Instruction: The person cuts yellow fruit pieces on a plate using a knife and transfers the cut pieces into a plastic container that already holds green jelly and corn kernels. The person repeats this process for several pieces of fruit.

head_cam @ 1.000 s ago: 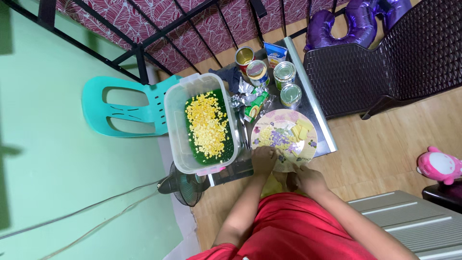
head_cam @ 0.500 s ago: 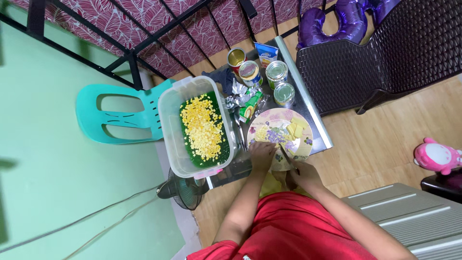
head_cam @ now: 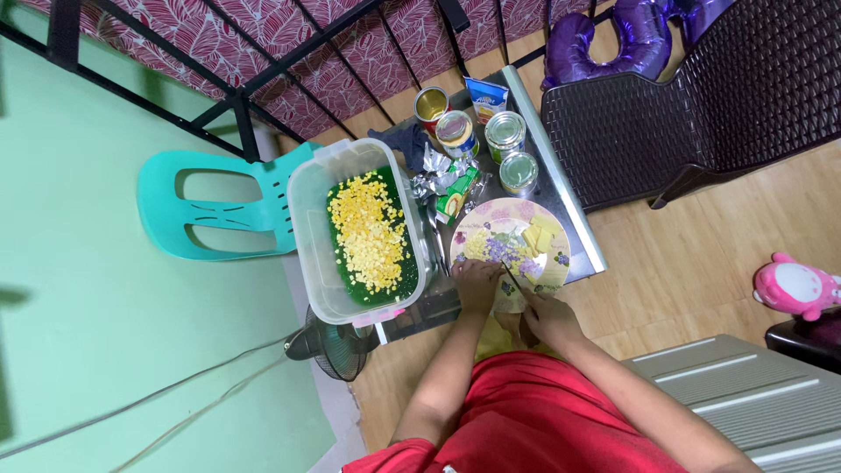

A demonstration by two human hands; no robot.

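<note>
Gripping knife [head_cam: 517, 282], right hand [head_cam: 545, 314] closed; left hand [head_cam: 477, 285] curled on floral plate [head_cam: 554, 254]; green-yellow box [head_cam: 458, 194] and blue pouch [head_cam: 482, 95] above, frame centre.

The near rim of the flowered plate [head_cam: 561, 260] is hidden under the hands, the left hand [head_cam: 477, 285] and the right hand [head_cam: 547, 317], and the thin knife [head_cam: 512, 280] between them is too small to make out clearly. The pink toy [head_cam: 797, 285] and the dark wicker chair [head_cam: 701, 88] are cut off by the right edge. The fan [head_cam: 328, 346] sits partly hidden beneath the worktop [head_cam: 569, 210].

Tub [head_cam: 307, 236] crowds plate [head_cam: 556, 229] left; cans [head_cam: 504, 131] block far side.
</note>
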